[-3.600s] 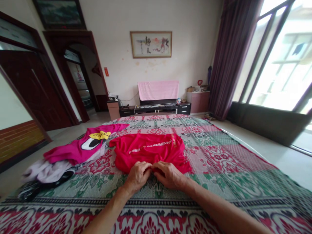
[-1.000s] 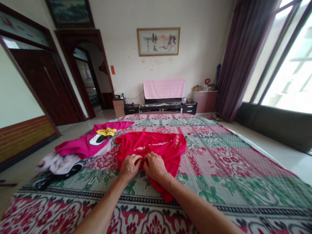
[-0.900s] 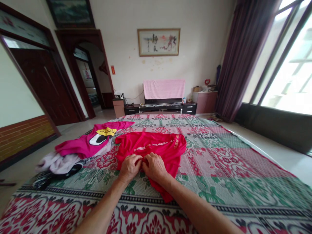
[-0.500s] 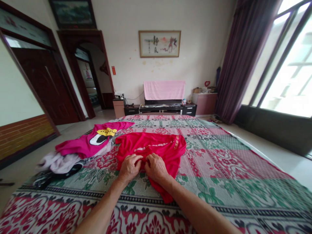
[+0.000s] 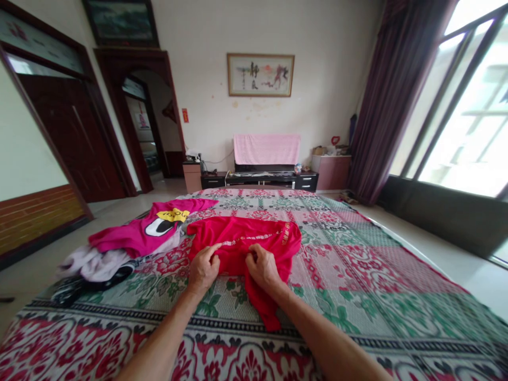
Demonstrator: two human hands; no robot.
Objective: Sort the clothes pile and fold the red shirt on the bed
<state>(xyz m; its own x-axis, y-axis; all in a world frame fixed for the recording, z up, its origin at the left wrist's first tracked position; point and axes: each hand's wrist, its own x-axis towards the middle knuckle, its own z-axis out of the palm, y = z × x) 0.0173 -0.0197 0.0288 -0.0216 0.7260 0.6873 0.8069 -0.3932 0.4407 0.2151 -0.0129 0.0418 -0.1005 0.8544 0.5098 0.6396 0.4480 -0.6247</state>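
A red shirt (image 5: pixel 238 259) with white printed characters lies folded over on the patterned bedspread (image 5: pixel 341 270), one red sleeve (image 5: pixel 266 311) stretching toward me past my right wrist. My left hand (image 5: pixel 203 269) rests on the shirt's left part, index finger stretched out and thumb apart from it. On the right part, my right hand (image 5: pixel 262 267) has its fingers curled onto the red cloth; its fingertips are partly hidden.
Left of the red shirt is a heap of clothes: a magenta shirt (image 5: pixel 143 233) with a yellow and white print, over a pale garment (image 5: pixel 95 263) and a black patterned one (image 5: pixel 71 288). Beyond the bed stands a low black cabinet (image 5: pixel 306 181) with a pink cloth (image 5: pixel 266 149) above it.
My hands have moved apart, the left going left and slightly away from me, the right slightly right. The left index finger has straightened, and more red cloth shows between the hands.
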